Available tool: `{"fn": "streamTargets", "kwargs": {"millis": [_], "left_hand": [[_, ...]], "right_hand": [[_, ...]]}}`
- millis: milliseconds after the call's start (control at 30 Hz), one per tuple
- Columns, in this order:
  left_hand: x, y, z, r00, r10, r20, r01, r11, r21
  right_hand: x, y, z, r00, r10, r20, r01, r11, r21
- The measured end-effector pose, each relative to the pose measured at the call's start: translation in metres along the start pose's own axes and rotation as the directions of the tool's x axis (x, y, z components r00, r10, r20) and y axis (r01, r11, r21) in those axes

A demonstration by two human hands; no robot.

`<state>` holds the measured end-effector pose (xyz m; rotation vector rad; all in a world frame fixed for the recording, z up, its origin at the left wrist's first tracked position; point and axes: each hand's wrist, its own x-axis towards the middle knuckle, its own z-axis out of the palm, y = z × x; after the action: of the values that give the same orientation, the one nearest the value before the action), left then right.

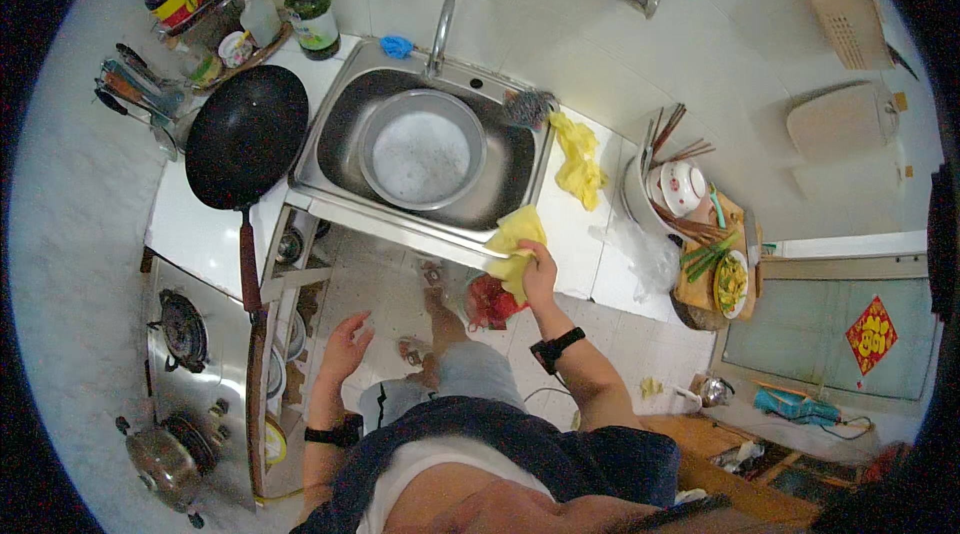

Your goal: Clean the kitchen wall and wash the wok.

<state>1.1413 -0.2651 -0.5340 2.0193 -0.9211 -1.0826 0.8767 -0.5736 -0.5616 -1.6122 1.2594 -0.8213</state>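
My right hand [538, 275] grips a thin yellow cloth [520, 231] at the sink's front right corner, and part of it hangs down over the edge. Away from the counter, my left hand [347, 346] is held in the air, fingers apart, with nothing in it. A metal basin [480, 151] of whitish, foamy water stands in the stainless steel sink [517, 196], under the faucet [442, 31]. To the right of the sink lies a second, crumpled yellow cloth [579, 159]. A dark mesh scrubber [527, 108] rests at the back right rim.
A black wok [251, 136] sits left of the sink, its handle jutting past the counter edge. Rightward are a clear plastic bag [637, 252], a pot with bowls [679, 187], and a cutting board [694, 294] with a plate of food [730, 282]. A red bag [493, 303] is below.
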Motion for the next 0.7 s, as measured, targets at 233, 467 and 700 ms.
{"fn": "streamTargets", "kwargs": {"millis": [233,467,700], "left_hand": [[0.102,0.057,-0.029,1.000,0.020,-0.017,-0.025,0.921,-0.388],[0.206,0.142,-0.027,0.979,-0.178,0.097,0.173,0.489,-0.855],[0.294,0.087,0.011,0.880,-0.339,0.334,0.342,-0.035,-0.939]], "right_hand": [[0.092,-0.114,0.120,0.849,-0.276,0.450,0.312,0.950,-0.007],[0.216,-0.043,0.194,0.679,0.204,0.705,0.456,0.636,-0.623],[0.232,0.011,0.249,0.644,0.220,0.733,0.529,0.564,-0.634]]}}
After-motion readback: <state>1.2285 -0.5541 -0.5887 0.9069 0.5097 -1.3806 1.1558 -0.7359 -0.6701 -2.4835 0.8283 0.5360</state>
